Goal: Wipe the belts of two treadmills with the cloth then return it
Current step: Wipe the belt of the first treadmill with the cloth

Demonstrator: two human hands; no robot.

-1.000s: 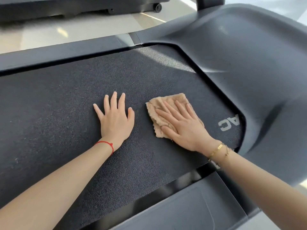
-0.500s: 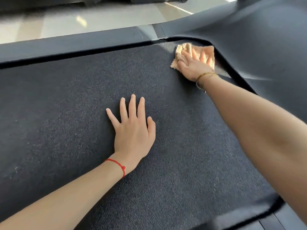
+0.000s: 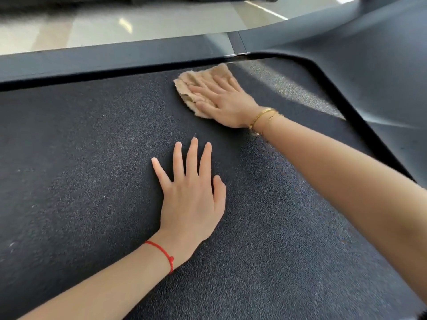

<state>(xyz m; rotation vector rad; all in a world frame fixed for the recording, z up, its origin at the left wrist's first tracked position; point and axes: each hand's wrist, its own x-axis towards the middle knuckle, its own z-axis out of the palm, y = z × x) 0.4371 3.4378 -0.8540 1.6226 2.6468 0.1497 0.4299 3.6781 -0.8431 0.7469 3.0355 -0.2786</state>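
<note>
Person leaning over a treadmill, both arms stretched onto the dark textured belt. Right hand lies flat on a tan cloth, fingers straight and slightly spread, pressing it down against the belt; no curl, no pinch. Cloth rumpled, sits at the far side of the belt, its far corner almost touching the black side rail. Most of the cloth shows beyond and to the left of the fingers; the palm covers its near edge. Left hand rests palm-down on bare belt, fingers straight and fanned, thumb out to the right, holding nothing. It lies nearer the person than the cloth, apart from it, with a stretch of open belt between its fingertips and the cloth's near edge. Red string bracelet on the left wrist; gold bangles on the right wrist. Curved dark-grey motor cover closes the belt on the right, with a patch of sunlight falling on the belt beside it. Pale glossy floor beyond the rail. A few light specks on the belt at far left.
</note>
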